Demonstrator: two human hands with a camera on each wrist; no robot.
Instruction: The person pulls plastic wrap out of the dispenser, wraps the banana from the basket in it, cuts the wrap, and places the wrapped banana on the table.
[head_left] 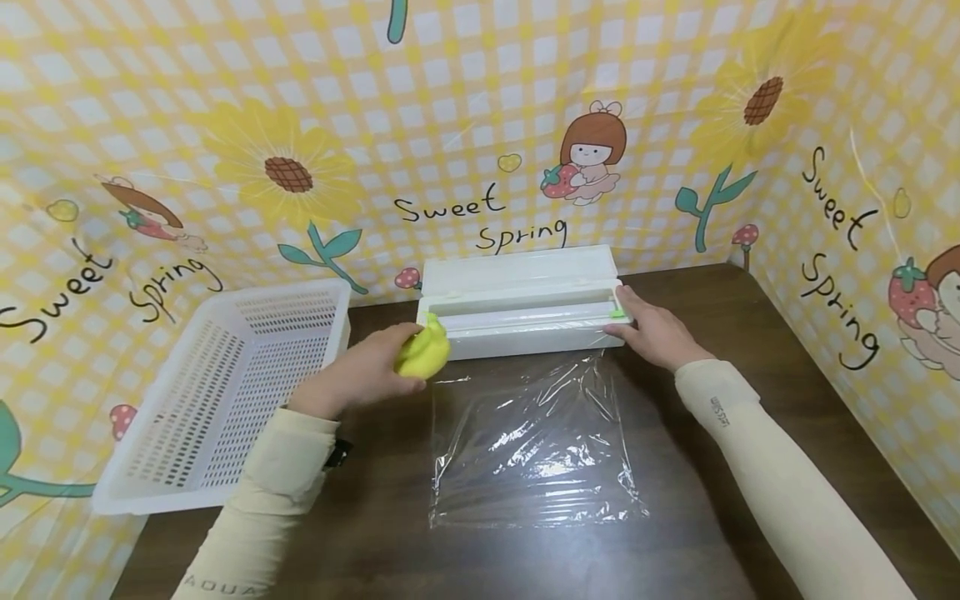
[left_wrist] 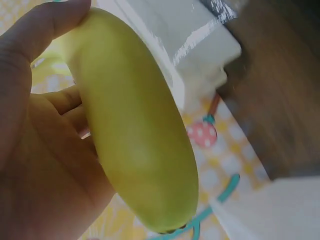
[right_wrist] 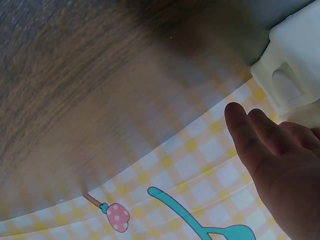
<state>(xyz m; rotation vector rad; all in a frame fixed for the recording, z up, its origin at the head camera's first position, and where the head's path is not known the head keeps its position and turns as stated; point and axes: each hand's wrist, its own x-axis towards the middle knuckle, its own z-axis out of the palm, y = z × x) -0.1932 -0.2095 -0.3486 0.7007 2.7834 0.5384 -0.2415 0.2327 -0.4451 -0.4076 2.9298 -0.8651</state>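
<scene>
While the left hand (head_left: 360, 367) grips the yellow banana (head_left: 426, 350) above the dark table (head_left: 780, 375), thumb by its narrow end, the right hand (head_left: 656, 329) has its fingers nearly straight at the right end of the white wrap box (head_left: 525, 340), lid up. Banana is just in front of the box's left end. Probably light, fairly firm, smooth-skinned, so a bit slippery; real or toy, can't tell. Best hold: round the mid-body, no hard squeeze. Clear film (head_left: 532, 450) lies creased on the table in front of the box: likely near weightless, limp, clingy, quick to fold onto itself. Pinch both near corners. Box looks stiff and light; steady it at the ends.
</scene>
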